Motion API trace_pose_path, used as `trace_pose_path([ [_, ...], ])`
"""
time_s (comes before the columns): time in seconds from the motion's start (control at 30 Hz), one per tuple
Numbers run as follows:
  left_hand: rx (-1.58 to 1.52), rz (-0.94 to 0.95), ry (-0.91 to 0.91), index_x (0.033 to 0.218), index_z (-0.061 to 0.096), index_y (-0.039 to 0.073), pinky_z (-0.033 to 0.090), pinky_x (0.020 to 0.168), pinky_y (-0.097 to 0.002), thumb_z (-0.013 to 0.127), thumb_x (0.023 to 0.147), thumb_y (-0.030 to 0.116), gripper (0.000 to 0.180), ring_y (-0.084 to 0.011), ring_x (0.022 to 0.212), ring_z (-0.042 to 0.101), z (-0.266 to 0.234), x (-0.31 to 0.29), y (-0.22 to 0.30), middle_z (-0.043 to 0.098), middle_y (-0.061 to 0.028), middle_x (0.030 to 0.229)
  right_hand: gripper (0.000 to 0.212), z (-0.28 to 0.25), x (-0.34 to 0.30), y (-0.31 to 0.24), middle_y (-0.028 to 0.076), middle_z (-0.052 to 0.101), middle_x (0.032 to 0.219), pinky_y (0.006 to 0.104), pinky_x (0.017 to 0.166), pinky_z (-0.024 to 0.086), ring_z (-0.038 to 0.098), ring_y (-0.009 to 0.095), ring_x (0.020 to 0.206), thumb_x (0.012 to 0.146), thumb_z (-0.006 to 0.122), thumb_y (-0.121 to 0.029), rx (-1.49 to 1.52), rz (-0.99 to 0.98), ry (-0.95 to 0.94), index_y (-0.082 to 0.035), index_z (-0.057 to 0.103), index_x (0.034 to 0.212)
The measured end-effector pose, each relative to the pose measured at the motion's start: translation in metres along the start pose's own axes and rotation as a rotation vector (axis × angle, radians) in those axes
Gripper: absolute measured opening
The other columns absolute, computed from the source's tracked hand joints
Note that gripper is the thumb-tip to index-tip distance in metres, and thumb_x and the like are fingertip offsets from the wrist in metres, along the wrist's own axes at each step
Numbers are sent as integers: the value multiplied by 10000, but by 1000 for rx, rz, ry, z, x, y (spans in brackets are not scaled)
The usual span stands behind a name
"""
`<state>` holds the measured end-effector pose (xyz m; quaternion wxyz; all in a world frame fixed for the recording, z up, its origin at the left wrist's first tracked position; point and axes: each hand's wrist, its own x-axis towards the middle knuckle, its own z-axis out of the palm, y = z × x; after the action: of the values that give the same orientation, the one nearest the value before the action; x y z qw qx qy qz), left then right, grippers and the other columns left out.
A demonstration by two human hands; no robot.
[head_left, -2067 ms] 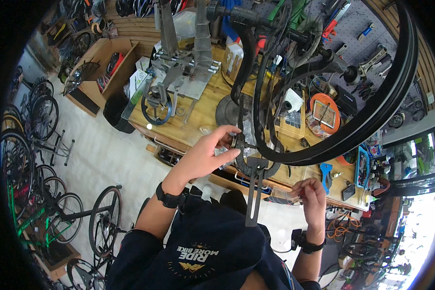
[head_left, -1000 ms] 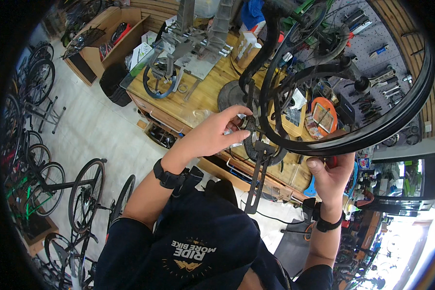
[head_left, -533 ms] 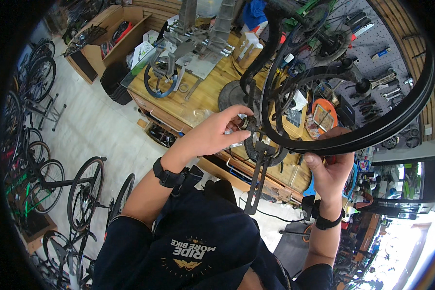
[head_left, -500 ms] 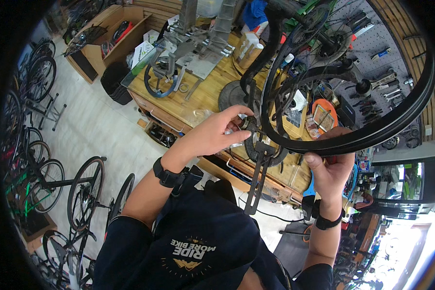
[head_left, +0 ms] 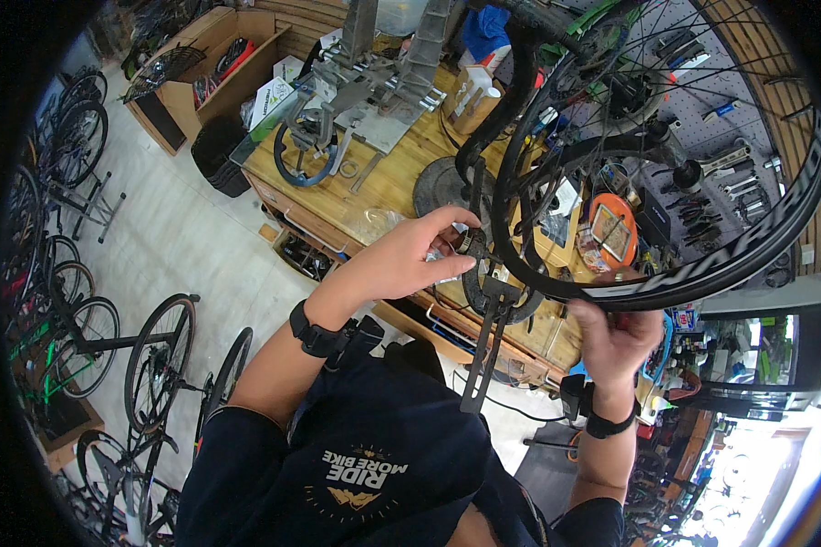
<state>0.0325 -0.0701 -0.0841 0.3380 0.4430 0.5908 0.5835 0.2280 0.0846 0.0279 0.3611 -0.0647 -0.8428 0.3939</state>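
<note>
In a bike workshop above a wooden bench, the left hand pinches a small round part; the right hand grips the wheel rim.

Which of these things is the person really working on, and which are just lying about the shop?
In hand:
- left hand at the pedal crank
- right hand on the wheel rim

Lying about:
- wooden workbench
- orange-rimmed tool
- wall spanners
- parked bicycles
</note>
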Motion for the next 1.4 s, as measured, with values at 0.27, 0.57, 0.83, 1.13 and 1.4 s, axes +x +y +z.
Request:
trace_pose_path([
  [0.27, 42, -11, -23, 1301, 492, 37, 468, 896, -322, 664, 907, 176, 452, -170, 979, 576, -3, -2, 7, 598, -89, 1020, 347, -49, 87, -53, 68, 590, 823, 209, 608, 425, 524, 86, 675, 1009, 531, -321, -164, -80, 209, 22, 554, 1053],
  [0.57, 328, 125, -69, 1304, 499, 11, 468, 910, -340, 631, 930, 335, 512, -226, 1063, 574, -33, 27, 31, 601, -138, 1138, 291, -60, 99, -44, 63, 559, 873, 246, 654, 438, 502, 99, 765, 1026, 494, -286, 91, -92, 156, -6, 544, 1085],
  [0.83, 307, 110, -238, 1413, 345, -40, 450, 962, -365, 611, 907, 539, 814, -298, 1235, 502, -30, 108, 49, 478, -244, 1367, 317, -55, 69, -8, 52, 547, 901, 239, 661, 398, 496, 119, 751, 975, 478, -270, 429, 271, 236, 9, 554, 1104],
  [1.13, 164, -23, -358, 1188, 456, -118, 484, 853, -309, 636, 874, 581, 787, -203, 936, 630, -20, 143, 52, 679, -159, 993, 241, -48, -34, 76, 67, 587, 1007, 288, 831, 455, 570, 151, 892, 993, 496, -118, 665, 773, 255, 14, 543, 1190],
  [1.4, 12, 63, -186, 1125, 425, -146, 533, 675, -273, 729, 844, 175, 525, -191, 784, 692, -4, 130, 106, 688, -177, 847, 137, -61, -65, 99, 66, 630, 1049, 358, 814, 513, 621, 202, 975, 979, 495, -71, 658, 822, 158, -49, 574, 1090],
])
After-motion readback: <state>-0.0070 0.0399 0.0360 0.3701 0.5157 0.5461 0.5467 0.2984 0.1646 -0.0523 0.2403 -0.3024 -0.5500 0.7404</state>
